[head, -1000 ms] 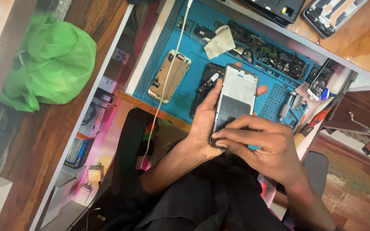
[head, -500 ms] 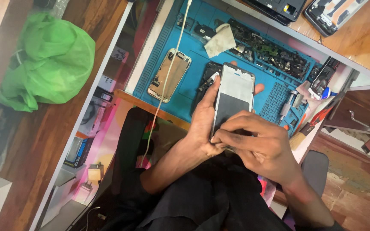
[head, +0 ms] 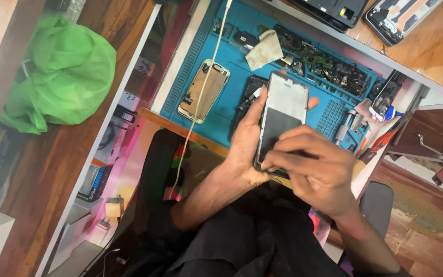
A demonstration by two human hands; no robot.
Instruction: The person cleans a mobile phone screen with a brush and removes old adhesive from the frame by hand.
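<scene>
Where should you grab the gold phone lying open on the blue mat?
Probably by the two long edges of the gold phone, coming from above. It lies flat on the blue mat, insides up, with a white cable across it, so avoid the middle.

Phone repair wkshop: blue repair mat (head: pixel 234 100), opened phones (head: pixel 203 90)

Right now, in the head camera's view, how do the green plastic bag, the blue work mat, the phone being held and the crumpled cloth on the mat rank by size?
1. Blue work mat, partly hidden.
2. Green plastic bag; looks close to the mat, so that order is unsure.
3. Phone, held nearer the camera, so it may look enlarged.
4. Crumpled cloth.
</scene>
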